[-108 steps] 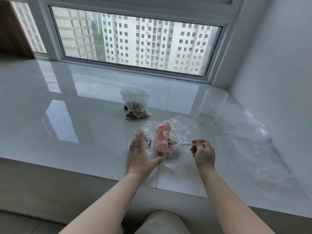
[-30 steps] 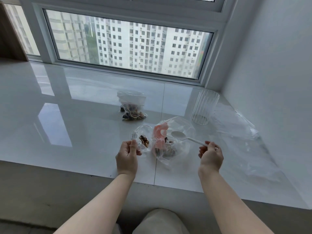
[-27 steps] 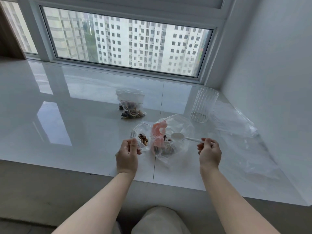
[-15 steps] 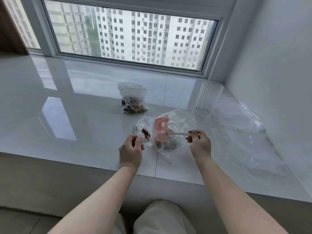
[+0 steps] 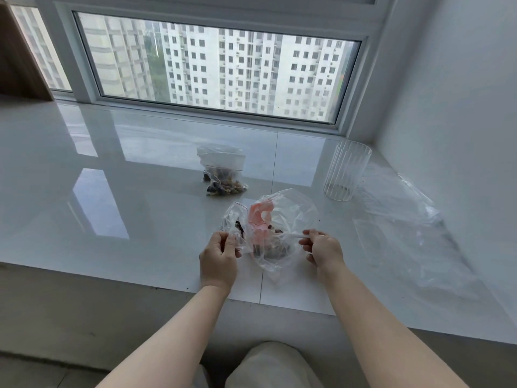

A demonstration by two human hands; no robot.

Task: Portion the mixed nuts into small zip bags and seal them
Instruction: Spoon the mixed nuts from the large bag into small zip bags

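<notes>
A small zip bag (image 5: 233, 225) is pinched at its mouth by the left hand (image 5: 219, 256), just beside the large nut bag (image 5: 282, 228) on the tabletop (image 5: 140, 205); a white spoon (image 5: 291, 236) is gripped by the right hand (image 5: 324, 249), its bowl inside the large bag. The small bag's mouth is best held wide and close, and each scoop kept level.

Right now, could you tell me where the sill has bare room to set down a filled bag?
Bare sill lies left of the filled zip bag and left hand. Crowded rightward: big nut bag, glass, clear plastic sheet.

head cam | looks forward and down | near hands (image 5: 268, 256) | faces window (image 5: 218, 71)
</notes>
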